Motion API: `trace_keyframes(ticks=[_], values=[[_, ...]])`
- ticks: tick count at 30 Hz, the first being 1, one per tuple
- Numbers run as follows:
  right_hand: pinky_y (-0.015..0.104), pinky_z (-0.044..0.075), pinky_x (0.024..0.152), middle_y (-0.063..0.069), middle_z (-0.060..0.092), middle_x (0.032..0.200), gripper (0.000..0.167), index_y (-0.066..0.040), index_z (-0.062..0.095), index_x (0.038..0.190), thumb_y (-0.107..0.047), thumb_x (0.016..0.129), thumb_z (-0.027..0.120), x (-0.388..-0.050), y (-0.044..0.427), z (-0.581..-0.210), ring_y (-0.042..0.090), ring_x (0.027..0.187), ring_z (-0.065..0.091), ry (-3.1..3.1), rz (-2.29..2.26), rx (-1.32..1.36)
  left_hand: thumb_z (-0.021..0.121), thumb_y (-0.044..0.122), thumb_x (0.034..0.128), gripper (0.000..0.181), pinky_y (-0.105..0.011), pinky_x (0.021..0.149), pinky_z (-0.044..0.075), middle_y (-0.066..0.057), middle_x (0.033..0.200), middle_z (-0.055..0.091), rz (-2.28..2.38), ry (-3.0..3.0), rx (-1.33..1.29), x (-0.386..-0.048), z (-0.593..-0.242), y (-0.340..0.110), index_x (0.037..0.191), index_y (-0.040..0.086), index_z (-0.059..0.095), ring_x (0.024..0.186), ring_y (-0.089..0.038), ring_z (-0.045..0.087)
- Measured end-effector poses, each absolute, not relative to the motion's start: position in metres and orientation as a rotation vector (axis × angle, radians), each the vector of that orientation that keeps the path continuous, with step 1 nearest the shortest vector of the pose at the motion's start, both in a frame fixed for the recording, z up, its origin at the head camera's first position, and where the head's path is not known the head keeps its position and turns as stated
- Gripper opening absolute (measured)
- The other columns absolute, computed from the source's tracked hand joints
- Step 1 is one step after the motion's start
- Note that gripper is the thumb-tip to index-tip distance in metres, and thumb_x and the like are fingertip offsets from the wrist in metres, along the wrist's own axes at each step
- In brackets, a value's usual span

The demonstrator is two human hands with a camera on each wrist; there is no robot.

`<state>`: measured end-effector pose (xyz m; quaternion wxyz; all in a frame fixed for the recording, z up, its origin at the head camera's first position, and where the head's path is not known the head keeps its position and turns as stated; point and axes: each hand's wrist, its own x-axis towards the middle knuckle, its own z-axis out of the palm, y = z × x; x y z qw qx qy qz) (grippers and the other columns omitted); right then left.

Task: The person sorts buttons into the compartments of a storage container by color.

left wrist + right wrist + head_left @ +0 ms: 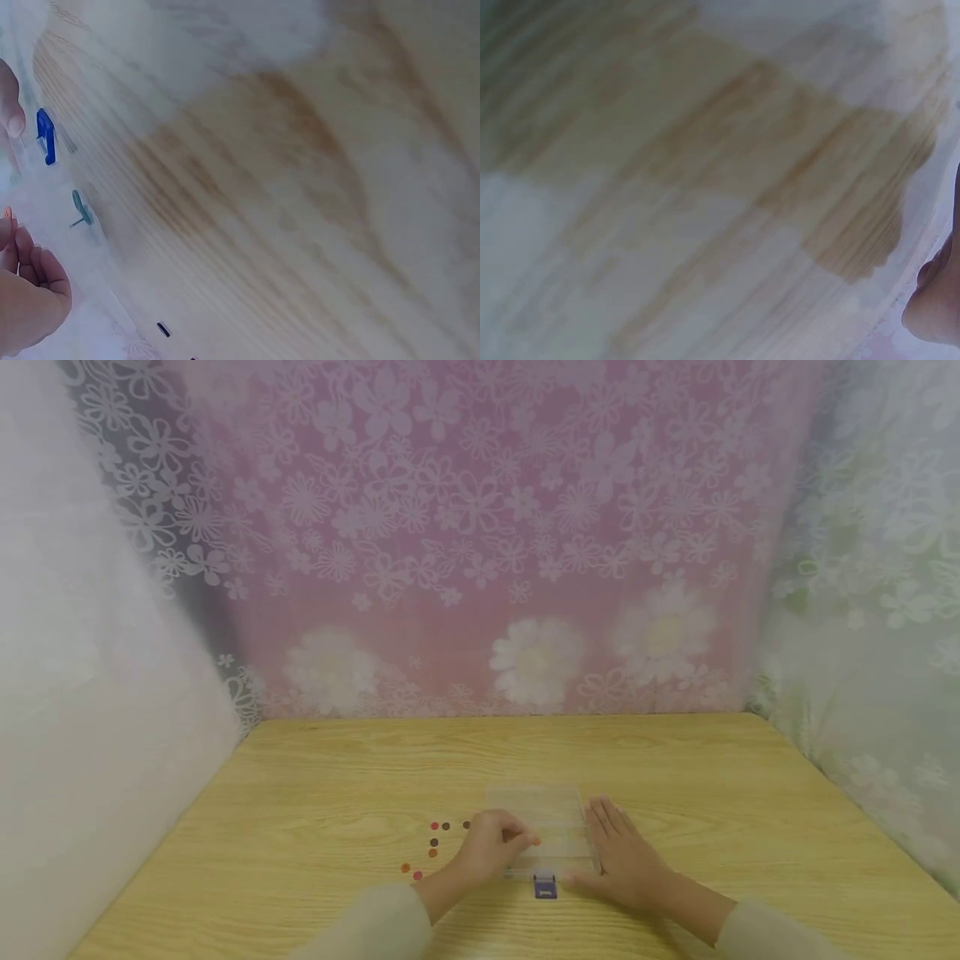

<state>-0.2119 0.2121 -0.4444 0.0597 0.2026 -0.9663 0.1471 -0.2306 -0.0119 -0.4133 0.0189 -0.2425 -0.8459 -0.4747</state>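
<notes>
A clear plastic box [534,810] stands on the table, with a blue latch [545,887] at its near edge. Over its left part, my left hand [483,847] pinches a small orange disc [536,842] between thumb and fingertips; the same disc [8,214] shows at the edge of the left wrist view. My right hand [626,864] lies with straight fingers along the box's right side, the thumb near the latch. A green latch [81,208] on the box shows in the left wrist view. Only part of the right hand [934,307] enters the right wrist view.
Left of the box lie several small discs: pink [435,826], dark [434,842] and orange [406,867] ones. The wood-grain table [337,777] is bounded by a flowered curtain [480,543] behind and hanging sheets [112,610] at the sides.
</notes>
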Motion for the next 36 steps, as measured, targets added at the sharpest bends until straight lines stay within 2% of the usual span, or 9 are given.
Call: trace_keyframes(ticks=[3,6,14,23,26,30,33,36], values=[[0.053,0.014,0.113,0.031,0.02,0.148,0.101,0.012,0.025,0.139,-0.065,0.081,0.053,-0.212,0.212,-0.442,0.043,0.139,0.017,-2.915,0.426,0.629,0.071,0.012,0.0787,0.011,-0.014,0.06,0.043,-0.01,0.076,0.067,-1.477,-2.627,-0.754,-0.231,-0.413,-0.006,0.076,0.001,0.07,0.065,0.001,0.048],[0.057,0.021,0.109,0.033,0.024,0.145,0.1,0.014,0.029,0.137,-0.065,0.08,0.054,-0.211,0.212,-0.44,0.045,0.137,0.022,-2.879,0.386,0.64,0.071,0.012,0.0785,0.011,-0.014,0.061,0.043,-0.01,0.076,0.068,-1.481,-2.636,-0.76,-0.232,-0.412,0.001,0.075,0.001,0.07,0.065,0.001,0.049],[0.056,0.019,0.109,0.032,0.022,0.147,0.099,0.013,0.028,0.138,-0.062,0.081,0.056,-0.21,0.212,-0.439,0.044,0.138,0.02,-2.883,0.409,0.633,0.07,0.011,0.0804,0.007,-0.014,0.061,0.043,-0.003,0.077,0.065,-1.485,-2.688,-0.774,-0.233,-0.413,0.016,0.076,0.005,0.071,0.066,0.001,0.048],[0.056,0.02,0.109,0.032,0.023,0.146,0.097,0.013,0.028,0.138,-0.061,0.081,0.056,-0.208,0.212,-0.442,0.044,0.137,0.021,-2.875,0.433,0.638,0.068,0.006,0.0806,0.006,-0.012,0.063,0.042,-0.001,0.077,0.066,-1.404,-2.695,-0.873,-0.233,-0.417,0.018,0.076,0.006,0.072,0.067,0.004,0.046],[0.046,0.01,0.115,0.032,0.023,0.147,0.097,0.013,0.028,0.138,-0.061,0.081,0.056,-0.208,0.212,-0.443,0.043,0.138,0.02,-2.87,0.435,0.635,0.067,0.005,0.0802,0.007,-0.012,0.063,0.04,0.001,0.075,0.066,-1.348,-2.704,-0.898,-0.233,-0.418,0.019,0.076,0.007,0.073,0.067,0.004,0.044],[0.048,0.011,0.115,0.032,0.023,0.147,0.099,0.013,0.028,0.138,-0.063,0.081,0.055,-0.209,0.212,-0.443,0.043,0.138,0.02,-2.881,0.422,0.637,0.069,0.008,0.0793,0.007,-0.011,0.064,0.039,0.003,0.072,0.067,-1.246,-2.692,-0.931,-0.233,-0.421,0.02,0.074,0.009,0.073,0.066,0.004,0.044],[0.058,0.021,0.108,0.032,0.022,0.147,0.099,0.013,0.028,0.138,-0.063,0.081,0.055,-0.209,0.211,-0.441,0.044,0.138,0.019,-2.89,0.412,0.65,0.07,0.01,0.0786,0.006,-0.011,0.066,0.039,0.004,0.072,0.066,-1.197,-2.682,-0.943,-0.233,-0.422,0.019,0.074,0.009,0.073,0.067,0.005,0.045],[0.058,0.02,0.108,0.033,0.021,0.147,0.099,0.014,0.027,0.138,-0.062,0.081,0.055,-0.209,0.211,-0.44,0.045,0.138,0.019,-2.896,0.416,0.659,0.07,0.011,0.0784,0.006,-0.012,0.067,0.039,0.005,0.073,0.066,-1.169,-2.676,-0.944,-0.232,-0.423,0.019,0.074,0.01,0.073,0.068,0.004,0.045]])
